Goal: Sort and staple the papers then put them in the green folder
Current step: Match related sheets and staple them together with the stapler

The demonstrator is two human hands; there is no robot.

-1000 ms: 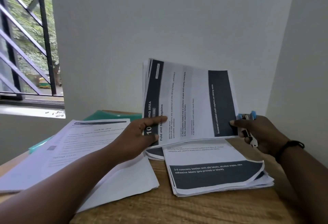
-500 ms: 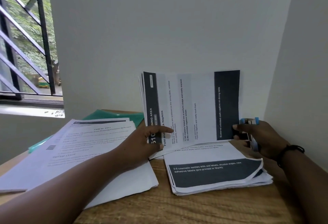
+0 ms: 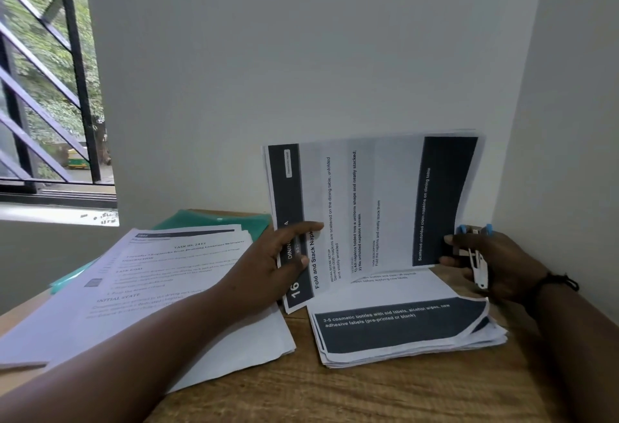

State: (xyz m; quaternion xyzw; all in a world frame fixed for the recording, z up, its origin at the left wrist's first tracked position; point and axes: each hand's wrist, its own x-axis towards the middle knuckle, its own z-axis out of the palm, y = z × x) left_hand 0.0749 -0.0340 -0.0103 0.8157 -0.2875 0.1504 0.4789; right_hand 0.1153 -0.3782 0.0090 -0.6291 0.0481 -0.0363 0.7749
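At the left of the frame, a spread pile of printed sheets (image 3: 174, 275) is seen on the wooden table (image 3: 368, 392), with the green folder (image 3: 214, 220) partly hidden under its far edge. At centre, the left hand (image 3: 268, 265) is pinched on the left edge of a bundle of papers (image 3: 371, 208), thumb in front, held upright on its long side (dark bands at both ends). Below lies a second stack (image 3: 402, 325). At right, the right hand (image 3: 492, 262) grips the bundle's lower right corner and a blue-and-white stapler (image 3: 475, 255).
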